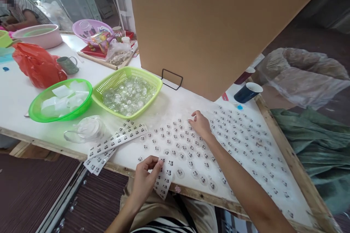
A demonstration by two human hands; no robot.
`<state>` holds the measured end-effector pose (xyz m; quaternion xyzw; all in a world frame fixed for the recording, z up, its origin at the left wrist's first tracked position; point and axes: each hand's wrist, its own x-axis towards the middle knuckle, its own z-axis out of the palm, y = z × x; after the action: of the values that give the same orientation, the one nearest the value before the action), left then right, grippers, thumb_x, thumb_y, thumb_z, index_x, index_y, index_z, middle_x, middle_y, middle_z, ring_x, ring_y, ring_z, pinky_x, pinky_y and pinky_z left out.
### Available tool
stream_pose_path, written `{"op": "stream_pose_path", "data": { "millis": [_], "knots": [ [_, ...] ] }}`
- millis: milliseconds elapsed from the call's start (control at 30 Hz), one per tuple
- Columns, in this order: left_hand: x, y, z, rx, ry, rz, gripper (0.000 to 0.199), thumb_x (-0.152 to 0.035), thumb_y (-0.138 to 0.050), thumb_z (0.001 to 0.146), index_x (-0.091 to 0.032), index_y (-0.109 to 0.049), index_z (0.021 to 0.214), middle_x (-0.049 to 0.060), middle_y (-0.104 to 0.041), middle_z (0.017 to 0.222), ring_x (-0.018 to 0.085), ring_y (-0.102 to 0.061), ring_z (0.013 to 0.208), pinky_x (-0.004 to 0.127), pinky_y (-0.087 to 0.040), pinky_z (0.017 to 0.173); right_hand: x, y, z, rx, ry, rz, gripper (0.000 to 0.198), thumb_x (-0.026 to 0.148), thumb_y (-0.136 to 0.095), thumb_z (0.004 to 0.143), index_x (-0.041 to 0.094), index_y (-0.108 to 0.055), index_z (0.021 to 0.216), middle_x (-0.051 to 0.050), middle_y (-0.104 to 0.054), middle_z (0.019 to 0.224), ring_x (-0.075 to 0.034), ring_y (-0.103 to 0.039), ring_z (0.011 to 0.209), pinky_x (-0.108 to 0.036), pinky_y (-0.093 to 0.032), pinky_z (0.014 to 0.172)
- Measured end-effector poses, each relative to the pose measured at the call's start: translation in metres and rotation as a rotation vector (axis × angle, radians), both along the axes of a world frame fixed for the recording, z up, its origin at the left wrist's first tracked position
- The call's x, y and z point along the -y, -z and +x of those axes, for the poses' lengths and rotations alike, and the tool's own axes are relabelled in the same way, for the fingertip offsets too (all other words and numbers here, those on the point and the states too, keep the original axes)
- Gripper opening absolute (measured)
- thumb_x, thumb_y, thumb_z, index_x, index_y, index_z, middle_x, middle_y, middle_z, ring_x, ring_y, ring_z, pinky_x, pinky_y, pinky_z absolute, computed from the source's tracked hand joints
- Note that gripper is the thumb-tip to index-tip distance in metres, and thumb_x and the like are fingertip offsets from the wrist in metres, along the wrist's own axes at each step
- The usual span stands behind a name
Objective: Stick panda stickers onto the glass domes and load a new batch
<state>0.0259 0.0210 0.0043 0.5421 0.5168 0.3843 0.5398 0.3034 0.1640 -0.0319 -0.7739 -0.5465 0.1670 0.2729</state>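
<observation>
Near the table's front edge, my left hand [147, 174] pinches a white sticker strip [164, 180] printed with small black-and-white pandas. The strip's lower end hangs over the edge. My right hand [201, 124] reaches to the middle of the table, just above the surface, its thumb and forefinger a little apart. I make out nothing between them. Around it lie many small clear round pieces [195, 173], each bearing a panda sticker, spread in loose rows. More sticker strips [117, 140] lie crossed to the left, one end jutting past the edge.
A yellow-green basket [157, 96] holds clear round pieces. Left of it stand a green bowl [34, 111] with white pieces and a red plastic bag [38, 65]. A large cardboard sheet [213, 32] rises behind. A dark blue mug [244, 94] lies tipped at right. Another person [27, 12] sits far left.
</observation>
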Motion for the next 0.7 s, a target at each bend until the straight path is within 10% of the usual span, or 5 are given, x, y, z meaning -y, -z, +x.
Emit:
{"op": "stream_pose_path", "data": {
  "millis": [133,300,700],
  "knots": [
    [-0.002,0.001,-0.001,-0.003,-0.033,-0.009,0.03,-0.043,-0.063,0.087,-0.015,-0.065,0.076,0.001,-0.061,0.066,0.014,-0.054,0.062,0.022,-0.042,0.059,0.043,-0.03,-0.036,-0.323,-0.161,0.088,0.018,0.038,-0.056,0.085,0.021,-0.058,0.078,-0.003,-0.062,0.076,-0.017,-0.054,0.068,-0.03,-0.041,0.066],
    [-0.004,0.002,0.0,0.004,-0.066,-0.023,0.033,-0.045,-0.063,0.087,-0.015,-0.066,0.076,0.001,-0.062,0.066,0.013,-0.052,0.06,0.021,-0.04,0.057,0.109,-0.058,-0.083,-0.61,-0.6,-0.148,0.022,0.04,-0.07,0.08,0.024,-0.064,0.094,0.001,-0.064,0.082,-0.015,-0.054,0.07,-0.028,-0.043,0.066],
    [-0.003,0.001,0.005,0.094,-0.058,-0.099,0.032,-0.046,-0.064,0.087,-0.014,-0.068,0.086,0.0,-0.061,0.064,0.011,-0.049,0.056,0.02,-0.036,0.052,0.13,-0.049,-0.092,-0.558,-0.578,-0.135,0.025,0.041,-0.055,0.092,0.022,-0.065,0.078,0.0,-0.061,0.07,-0.016,-0.054,0.068,-0.028,-0.041,0.063]
  ]
}}
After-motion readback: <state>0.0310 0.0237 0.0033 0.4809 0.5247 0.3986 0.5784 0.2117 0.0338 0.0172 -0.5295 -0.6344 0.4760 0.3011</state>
